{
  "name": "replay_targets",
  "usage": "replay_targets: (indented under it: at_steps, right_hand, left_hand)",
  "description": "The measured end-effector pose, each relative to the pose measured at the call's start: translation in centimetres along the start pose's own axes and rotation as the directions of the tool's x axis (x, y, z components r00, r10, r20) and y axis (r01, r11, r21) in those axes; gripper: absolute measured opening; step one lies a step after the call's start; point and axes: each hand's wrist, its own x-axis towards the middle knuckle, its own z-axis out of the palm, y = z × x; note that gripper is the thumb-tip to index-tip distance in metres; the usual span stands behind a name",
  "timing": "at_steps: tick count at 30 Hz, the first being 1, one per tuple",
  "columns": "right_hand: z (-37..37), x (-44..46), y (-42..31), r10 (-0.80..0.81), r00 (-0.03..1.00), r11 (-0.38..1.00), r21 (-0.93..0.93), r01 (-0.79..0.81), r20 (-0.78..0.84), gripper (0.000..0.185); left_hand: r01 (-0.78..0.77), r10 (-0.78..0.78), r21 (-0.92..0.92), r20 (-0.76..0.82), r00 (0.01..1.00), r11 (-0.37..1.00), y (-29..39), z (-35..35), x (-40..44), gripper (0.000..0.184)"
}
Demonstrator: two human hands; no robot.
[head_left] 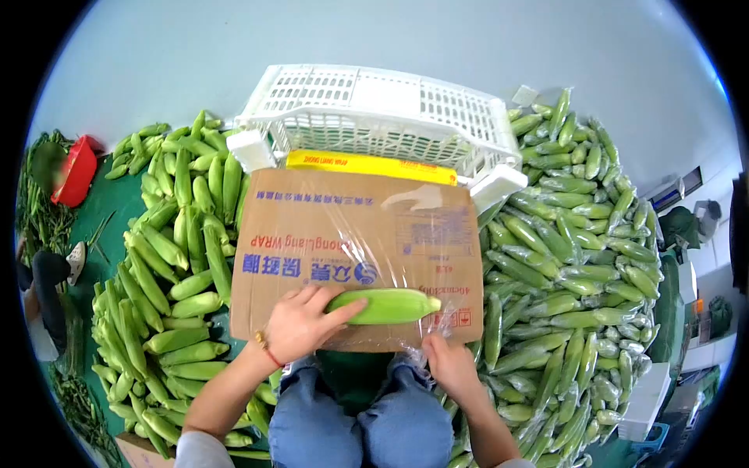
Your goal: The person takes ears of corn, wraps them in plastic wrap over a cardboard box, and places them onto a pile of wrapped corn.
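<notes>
My left hand (300, 324) is closed round one end of a green corn cob in its husk (390, 306), which lies sideways over the near part of a cardboard box (312, 226). Clear plastic wrap (413, 261) stretches across the box top and passes beneath the cob. At the box's near right edge, my right hand (451, 363) pinches the edge of this wrap. A yellow wrap carton (370, 166) sits at the far side of the box, against a white plastic crate (374, 101).
Unwrapped corn cobs (175, 296) are heaped on the left. Plastic-wrapped cobs (573, 265) form a large pile on the right. A red basin (76, 173) stands at the far left, near another person's shoe (76, 263). The white wall rises behind the crate.
</notes>
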Motion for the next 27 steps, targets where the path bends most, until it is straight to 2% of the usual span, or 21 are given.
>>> replay_targets:
  at_steps: [1, 2, 3, 5, 6, 7, 9, 10, 11, 13, 14, 15, 17, 19, 21, 22, 23, 24, 25, 26, 27]
  right_hand:
    - [-0.8, -0.1, 0.4, -0.001, 0.999, 0.952, 0.305, 0.013, -0.039, 0.015]
    - [-1.4, -0.2, 1.0, 0.004, 0.997, 0.813, 0.581, 0.038, -0.072, 0.018]
    - [-1.8, -0.4, 1.2, 0.022, 0.995, 0.591, 0.804, 0.065, -0.096, 0.021]
    - [-3.7, 3.8, -0.8, -0.228, 0.914, 0.688, 0.608, 0.396, -0.336, 0.034]
    - [-2.5, 6.7, -1.5, -0.277, 0.892, 0.778, 0.461, 0.426, -0.357, 0.036]
    - [-1.6, 9.1, -1.6, -0.329, 0.846, 0.854, 0.251, 0.457, -0.419, 0.036]
    - [0.0, 12.5, -2.1, -0.466, 0.739, 0.881, -0.178, 0.438, -0.487, 0.037]
    - [0.2, 13.6, -2.3, -0.471, 0.739, 0.878, -0.183, 0.442, -0.482, 0.035]
    - [0.3, 14.3, -2.1, -0.463, 0.742, 0.883, -0.183, 0.432, -0.484, 0.033]
    - [0.6, 15.2, -2.0, -0.470, 0.737, 0.879, -0.181, 0.441, -0.486, 0.028]
    - [0.3, 15.5, -2.0, -0.484, 0.722, 0.870, -0.184, 0.458, -0.495, 0.026]
    - [0.0, 15.5, -2.0, -0.501, 0.705, 0.860, -0.194, 0.473, -0.502, 0.024]
    - [-0.2, 15.8, -2.1, -0.518, 0.672, 0.844, -0.188, 0.503, -0.528, 0.021]
    - [0.2, 16.5, -1.4, -0.536, 0.626, 0.821, -0.180, 0.541, -0.566, 0.020]
    - [1.5, 17.1, -1.2, -0.542, 0.559, 0.814, -0.225, 0.536, -0.628, 0.018]
    - [2.6, 18.5, -0.1, -0.658, 0.472, 0.730, -0.341, 0.593, -0.587, 0.015]
    - [1.7, 17.9, -0.7, -0.597, 0.589, 0.780, -0.223, 0.585, -0.544, 0.013]
    - [0.8, 17.0, -1.5, -0.373, 0.819, 0.898, 0.054, 0.437, -0.437, 0.025]
    - [-0.7, 16.7, -2.8, -0.249, 0.961, 0.951, 0.157, 0.266, -0.117, 0.041]
    - [-2.7, 15.0, -3.7, -0.226, 0.973, 0.957, 0.198, 0.214, 0.038, 0.050]
    - [-2.6, 14.0, -4.4, -0.240, 0.965, 0.961, 0.167, 0.221, 0.105, 0.046]
  left_hand:
    - [0.004, -0.001, -0.054, 0.054, 0.999, 0.999, -0.6, 1.3, 1.1, 0.055]
    - [0.012, 0.000, -0.109, 0.112, 0.994, 0.994, -1.0, 2.1, 2.2, 0.055]
    - [0.018, -0.005, -0.116, 0.111, 0.994, 0.993, -1.3, 2.2, 3.2, 0.055]
    - [0.040, -0.016, -0.148, 0.160, 0.987, 0.988, -1.5, 2.3, 3.4, 0.055]
    - [0.057, -0.035, -0.145, 0.150, 0.988, 0.988, -1.6, 2.5, 3.5, 0.056]
    - [0.095, -0.094, -0.108, 0.011, 0.995, 0.990, -1.9, 2.8, 3.2, 0.057]
    - [0.202, -0.207, -0.046, -0.257, 0.944, 0.978, -1.3, 4.2, 0.7, 0.059]
    - [0.374, -0.392, -0.120, -0.272, 0.879, 0.920, 0.3, 3.9, -1.2, 0.061]
    - [0.474, -0.483, -0.107, -0.311, 0.819, 0.874, 1.2, 5.2, -2.7, 0.048]
    - [0.306, -0.332, -0.136, -0.266, 0.905, 0.942, -1.2, 6.2, -5.6, 0.023]
    - [0.462, -0.561, -0.363, -0.243, 0.792, 0.809, -2.5, 5.9, -5.9, 0.016]
    - [0.560, -0.751, -0.569, -0.167, 0.639, 0.602, -3.9, 3.9, -4.1, 0.009]
    - [0.417, -0.533, -0.350, -0.366, 0.763, 0.838, -6.9, -0.4, 1.7, 0.010]
    - [0.328, -0.412, -0.425, -0.122, 0.903, 0.844, -10.0, 0.6, 7.1, 0.011]
    - [0.312, -0.280, -0.126, 0.218, 0.935, 0.942, -8.9, 2.7, 9.0, 0.015]
    - [0.187, -0.177, 0.006, 0.366, 0.914, 0.982, -7.9, 4.6, 10.8, 0.016]
    - [0.164, -0.144, -0.037, 0.320, 0.936, 0.986, -6.3, 5.4, 9.8, 0.024]
    - [0.209, -0.172, -0.082, 0.325, 0.930, 0.974, -3.5, 3.7, 10.3, 0.034]
    - [-0.008, 0.036, -0.126, 0.220, 0.975, 0.992, -3.6, 3.3, 7.8, 0.043]
    - [0.227, -0.128, -0.169, 0.459, 0.879, 0.959, -0.9, 2.0, 5.8, 0.049]
    - [0.167, -0.135, -0.055, 0.374, 0.918, 0.984, 0.5, 3.3, 2.2, 0.055]
